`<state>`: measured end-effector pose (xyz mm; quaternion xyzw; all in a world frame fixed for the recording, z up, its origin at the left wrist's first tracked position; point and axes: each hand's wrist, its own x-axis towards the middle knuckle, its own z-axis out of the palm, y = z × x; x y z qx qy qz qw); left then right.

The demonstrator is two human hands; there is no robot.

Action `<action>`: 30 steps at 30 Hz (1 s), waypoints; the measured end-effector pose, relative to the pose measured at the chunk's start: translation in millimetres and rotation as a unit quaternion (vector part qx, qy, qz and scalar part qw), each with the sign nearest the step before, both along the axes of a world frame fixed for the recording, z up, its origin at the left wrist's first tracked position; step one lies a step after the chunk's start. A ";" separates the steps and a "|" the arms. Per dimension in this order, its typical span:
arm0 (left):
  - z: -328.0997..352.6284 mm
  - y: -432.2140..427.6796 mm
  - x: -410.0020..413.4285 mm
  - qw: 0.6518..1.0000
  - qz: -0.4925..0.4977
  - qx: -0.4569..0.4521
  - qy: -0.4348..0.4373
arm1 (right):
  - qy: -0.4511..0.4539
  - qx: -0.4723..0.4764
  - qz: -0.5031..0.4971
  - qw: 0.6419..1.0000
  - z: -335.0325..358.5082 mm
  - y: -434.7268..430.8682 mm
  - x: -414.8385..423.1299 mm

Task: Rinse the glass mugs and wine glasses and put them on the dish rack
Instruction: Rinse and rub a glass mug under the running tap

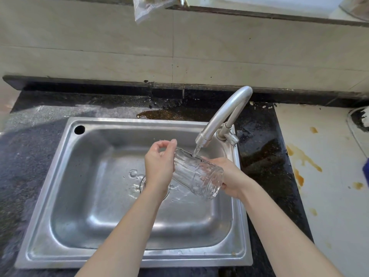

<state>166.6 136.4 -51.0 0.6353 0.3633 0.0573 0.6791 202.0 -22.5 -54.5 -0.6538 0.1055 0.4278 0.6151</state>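
Seemingly early: one mug point(197, 174) is tilted under the tap's point(225, 114) stream above the sink point(119, 226), the right hand's point(231, 176) grip round its base. The left hand point(159, 166) is curled at its rim, hold unclear. No rack shows, so racking is left to do.

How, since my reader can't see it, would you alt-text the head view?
The left hand and right hand hold a ribbed mug tilted under the running tap, over a steel sink set in a dark counter.
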 end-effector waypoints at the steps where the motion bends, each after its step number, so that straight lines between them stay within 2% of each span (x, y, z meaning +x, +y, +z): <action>1: -0.4 -2.5 0.1 1.000 0.009 -0.002 -0.002 | -0.004 -0.005 0.002 1.000 0.8 2.5 -1.7; 4: -5.8 -12.8 0.4 0.998 0.002 -0.042 0.036 | -0.116 -0.121 0.007 0.986 -5.9 11.8 -4.7; 6: -10.9 -16.4 -2.7 0.984 -0.035 -0.134 0.108 | -0.207 -0.182 -0.013 0.961 -9.5 14.9 -7.5; 7: -13.2 -15.8 -6.1 0.970 -0.065 -0.191 0.132 | -0.228 -0.177 -0.022 0.957 -11.7 15.2 -9.7; 9: -20.3 -9.3 -12.8 0.936 -0.148 -0.293 0.127 | -0.231 -0.141 -0.038 0.962 -14.5 11.1 -15.1; 11: -23.0 -4.5 -16.4 0.925 -0.179 -0.317 0.108 | -0.210 -0.108 -0.039 0.971 -13.0 4.4 -19.0; 13: -25.3 -2.5 -17.5 0.937 -0.174 -0.284 0.104 | -0.180 -0.102 -0.017 0.978 -9.5 -2.0 -18.7; 15: -27.6 -0.9 -18.8 0.954 -0.178 -0.217 0.105 | -0.210 -0.167 0.030 0.963 -6.3 -10.5 -14.0; 17: -25.7 0.8 -23.8 0.963 -0.209 -0.133 0.106 | -0.292 -0.267 0.035 0.918 -6.0 -20.0 -6.9; 20: -25.9 0.2 -31.5 0.966 -0.243 -0.029 0.088 | -0.370 -0.362 -0.027 0.855 -1.4 -30.5 10.7; 23: -28.0 -4.7 -35.8 0.963 -0.254 0.052 0.069 | -0.400 -0.446 0.025 0.801 -4.2 -31.8 32.8; 26: -33.4 -6.9 -37.1 0.960 -0.262 0.084 0.046 | -0.390 -0.487 0.116 0.773 -12.4 -25.5 47.3; 30: -37.1 -8.2 -37.2 0.960 -0.258 0.104 0.035 | -0.416 -0.517 0.149 0.733 -19.9 -21.5 49.1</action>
